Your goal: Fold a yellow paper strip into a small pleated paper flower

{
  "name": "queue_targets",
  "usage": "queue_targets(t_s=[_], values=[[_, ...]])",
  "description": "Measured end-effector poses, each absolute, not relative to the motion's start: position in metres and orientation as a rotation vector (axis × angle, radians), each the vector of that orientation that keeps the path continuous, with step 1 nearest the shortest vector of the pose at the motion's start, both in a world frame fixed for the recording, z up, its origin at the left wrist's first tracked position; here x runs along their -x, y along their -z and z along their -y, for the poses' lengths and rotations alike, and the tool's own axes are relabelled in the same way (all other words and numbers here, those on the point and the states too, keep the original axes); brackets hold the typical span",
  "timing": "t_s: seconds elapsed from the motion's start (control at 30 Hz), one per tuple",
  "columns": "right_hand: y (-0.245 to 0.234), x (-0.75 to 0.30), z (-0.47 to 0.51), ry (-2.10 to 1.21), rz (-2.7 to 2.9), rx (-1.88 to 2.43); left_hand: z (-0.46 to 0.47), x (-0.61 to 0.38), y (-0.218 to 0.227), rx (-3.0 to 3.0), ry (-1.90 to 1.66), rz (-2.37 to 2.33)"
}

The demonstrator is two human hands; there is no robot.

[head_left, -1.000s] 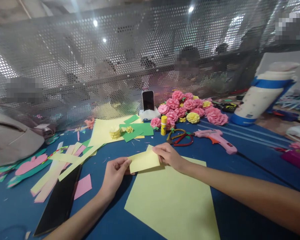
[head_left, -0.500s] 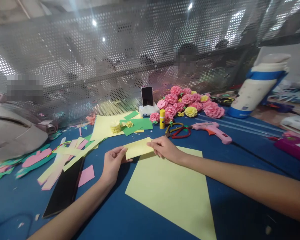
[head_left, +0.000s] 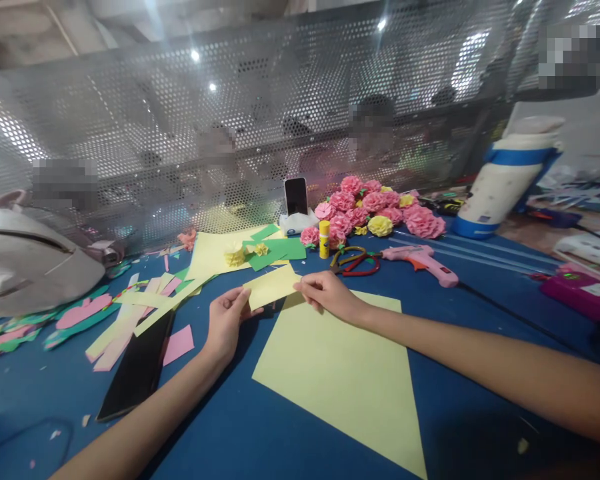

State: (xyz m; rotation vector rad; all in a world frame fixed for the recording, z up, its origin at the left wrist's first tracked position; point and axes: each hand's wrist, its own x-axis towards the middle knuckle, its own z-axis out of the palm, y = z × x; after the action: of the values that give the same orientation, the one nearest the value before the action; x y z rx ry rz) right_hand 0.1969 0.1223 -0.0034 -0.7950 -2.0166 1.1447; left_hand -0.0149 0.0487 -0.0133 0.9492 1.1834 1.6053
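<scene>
Both hands hold a small yellow paper strip (head_left: 271, 285) just above the blue table. My left hand (head_left: 226, 320) pinches its left end with thumb and fingers closed. My right hand (head_left: 325, 294) pinches its right end the same way. Under and in front of the hands lies a large yellow paper sheet (head_left: 341, 373), flat on the table. Behind the hands lie scissors (head_left: 354, 261) and a pink glue gun (head_left: 420, 260).
A black phone or tablet (head_left: 139, 365) lies at the left among pink and yellow paper scraps (head_left: 125, 319). Paper flowers (head_left: 375, 212), a glue stick (head_left: 324, 239), a propped phone (head_left: 296, 197) and a white-blue bottle (head_left: 505, 180) stand at the back. A perforated metal screen (head_left: 260, 120) closes the far side.
Both hands have moved the yellow strip a little further from me and higher in the picture, tilting it. The camera has also shifted slightly.
</scene>
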Motion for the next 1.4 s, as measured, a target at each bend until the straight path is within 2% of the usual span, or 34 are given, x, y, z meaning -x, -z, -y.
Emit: queue_targets(t_s=[0.3,0.57,0.9,1.4], values=[[0.008,-0.196,-0.128,-1.198,1.981,0.697,-0.054,0.017,0.020,-1.015,-1.595,-1.181],[0.003,-0.197,-0.124,-0.869,1.927,0.649,-0.054,0.018,0.018,-1.145,-1.635,-1.277],[-0.007,-0.202,-0.103,-0.633,2.148,0.353,-0.052,0.016,0.017,-1.203,-1.648,-1.331],[0.004,-0.198,-0.126,-0.765,2.032,0.643,-0.057,0.030,0.013,-1.129,-1.566,-1.191]])
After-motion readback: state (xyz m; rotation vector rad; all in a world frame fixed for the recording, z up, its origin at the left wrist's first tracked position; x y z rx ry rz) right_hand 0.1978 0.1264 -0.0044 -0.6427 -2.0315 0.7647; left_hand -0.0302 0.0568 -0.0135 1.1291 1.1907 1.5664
